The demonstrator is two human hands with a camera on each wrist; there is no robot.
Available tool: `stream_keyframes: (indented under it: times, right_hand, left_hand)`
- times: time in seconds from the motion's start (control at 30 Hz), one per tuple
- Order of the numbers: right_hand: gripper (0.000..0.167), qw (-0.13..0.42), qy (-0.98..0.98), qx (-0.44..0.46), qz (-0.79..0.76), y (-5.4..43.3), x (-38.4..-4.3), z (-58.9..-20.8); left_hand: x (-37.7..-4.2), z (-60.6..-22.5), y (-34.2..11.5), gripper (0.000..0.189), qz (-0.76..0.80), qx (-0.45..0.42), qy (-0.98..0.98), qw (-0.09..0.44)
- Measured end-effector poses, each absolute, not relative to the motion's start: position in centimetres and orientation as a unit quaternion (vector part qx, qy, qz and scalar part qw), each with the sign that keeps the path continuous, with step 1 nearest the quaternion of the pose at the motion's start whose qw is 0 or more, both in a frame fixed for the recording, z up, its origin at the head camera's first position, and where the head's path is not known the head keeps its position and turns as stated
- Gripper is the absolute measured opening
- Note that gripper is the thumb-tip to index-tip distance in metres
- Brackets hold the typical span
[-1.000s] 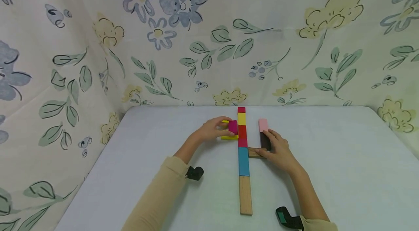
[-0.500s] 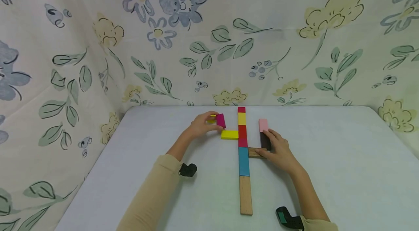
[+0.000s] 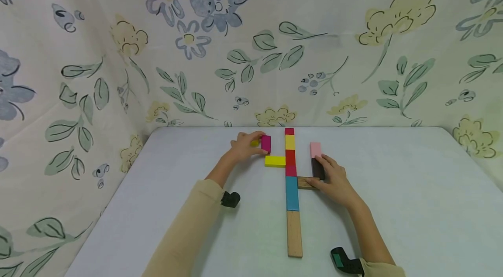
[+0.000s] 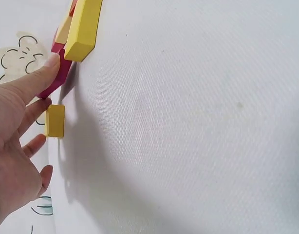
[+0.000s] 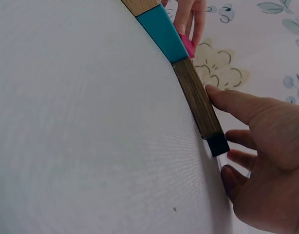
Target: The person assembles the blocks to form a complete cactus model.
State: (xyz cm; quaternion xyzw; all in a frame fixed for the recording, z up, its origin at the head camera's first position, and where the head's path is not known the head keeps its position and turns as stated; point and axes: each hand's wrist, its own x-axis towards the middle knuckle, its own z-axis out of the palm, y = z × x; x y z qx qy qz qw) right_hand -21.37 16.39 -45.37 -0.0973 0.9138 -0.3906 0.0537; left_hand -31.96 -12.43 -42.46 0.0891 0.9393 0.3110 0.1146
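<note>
In the head view my left hand [image 3: 245, 147] pinches a magenta block [image 3: 266, 144] between thumb and a finger, left of a column of blocks. A small yellow block [image 4: 55, 121] stands beside my left fingers, largely covered by the hand in the head view. Just nearer lies a flat yellow block [image 3: 275, 161], its right end at the red block [image 3: 290, 158] of the column. My right hand [image 3: 333, 181] rests with its thumb at a brown wooden block [image 5: 198, 97] and its fingers at a black block [image 5: 218, 145]. A pink block [image 3: 315, 149] continues beyond the black one.
Toward me the column continues with a blue block [image 3: 292, 194] and a light wooden block [image 3: 294, 233]; a yellow block [image 3: 289, 141] sits near its far end. The white table [image 3: 393, 207] meets a floral cloth [image 3: 251, 50] at its far edge.
My left hand has moved left and slightly farther away from the column with the magenta block, uncovering the flat yellow block. The small yellow block shows farther left. My right hand has stayed still.
</note>
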Motion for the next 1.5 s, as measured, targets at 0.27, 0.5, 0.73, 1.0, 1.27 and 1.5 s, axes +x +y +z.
stream_keyframes:
  times: [0.27, 0.5, 0.73, 1.0, 1.27, 1.5]
  right_hand:
    - [0.081, 0.053, 0.914, -0.099, -0.389, 16.45, -21.42, -45.24]
    - [0.081, 0.057, 0.914, -0.095, -0.39, 16.43, -21.38, -45.26]
    - [0.081, 0.055, 0.914, -0.099, -0.39, 16.44, -21.49, -45.31]
    - [0.081, 0.055, 0.914, -0.098, -0.39, 16.47, -21.52, -45.33]
    - [0.08, 0.056, 0.914, -0.096, -0.39, 16.42, -21.47, -45.32]
    - [0.081, 0.056, 0.914, -0.096, -0.391, 16.4, -21.46, -45.32]
  left_hand:
    - [-32.12, -42.44, -12.01, 0.063, 0.283, 0.082, 0.947, 0.13]
    - [-32.64, -42.75, -11.74, 0.055, 0.259, 0.088, 0.954, 0.123]
    - [-32.54, -42.72, -11.63, 0.055, 0.249, 0.088, 0.956, 0.126]
    - [-32.43, -42.8, -11.76, 0.054, 0.256, 0.09, 0.954, 0.131]
    - [-32.46, -42.91, -11.81, 0.054, 0.255, 0.096, 0.953, 0.133]
    - [-32.33, -42.78, -11.87, 0.054, 0.264, 0.094, 0.951, 0.133]
